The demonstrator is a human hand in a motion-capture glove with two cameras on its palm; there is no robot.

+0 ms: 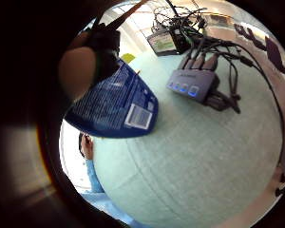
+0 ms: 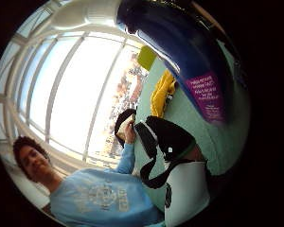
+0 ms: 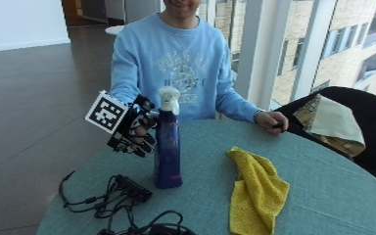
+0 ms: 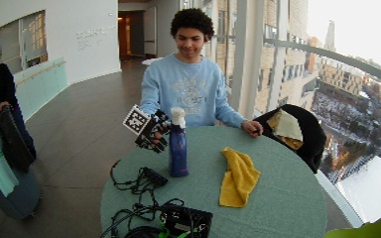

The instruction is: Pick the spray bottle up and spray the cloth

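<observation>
Office-building lobby, tall windows (image 4: 280, 59), city view, round table (image 4: 276, 208)

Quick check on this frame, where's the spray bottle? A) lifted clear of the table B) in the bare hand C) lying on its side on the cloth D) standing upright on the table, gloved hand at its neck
D: in the outside view the spray bottle stands upright with its base on the table, the gloved right hand against its upper part, and the yellow cloth lies apart beside it.
</observation>
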